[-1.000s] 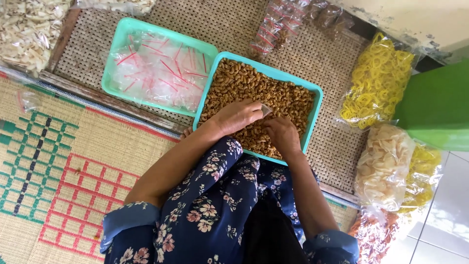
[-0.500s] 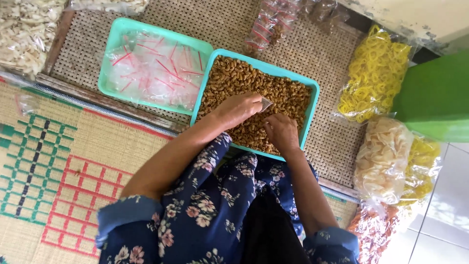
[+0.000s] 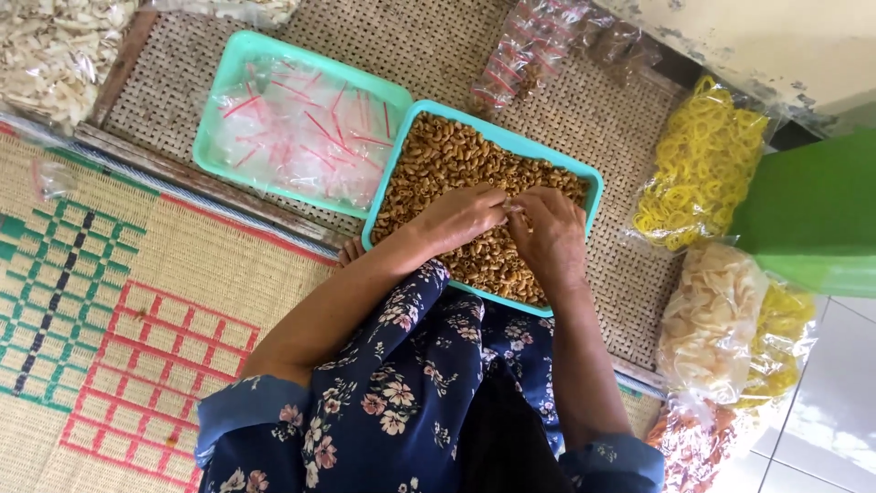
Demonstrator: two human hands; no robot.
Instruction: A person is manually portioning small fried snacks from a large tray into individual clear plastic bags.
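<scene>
a woven cane mat (image 3: 630,283) lies over a patterned straw mat (image 3: 100,301) on the floor. on the cane sits a turquoise tray (image 3: 595,185) heaped with small brown curled snacks (image 3: 438,164). both hands meet above it — the left hand (image 3: 465,217) and right hand (image 3: 550,233) have fingertips pinched nearly closed around something small between them, too hidden to tell what. beside it, a second turquoise tray (image 3: 228,73) holds clear plastic bags (image 3: 301,128). a bag of yellow rings (image 3: 698,164) lies to the right.
</scene>
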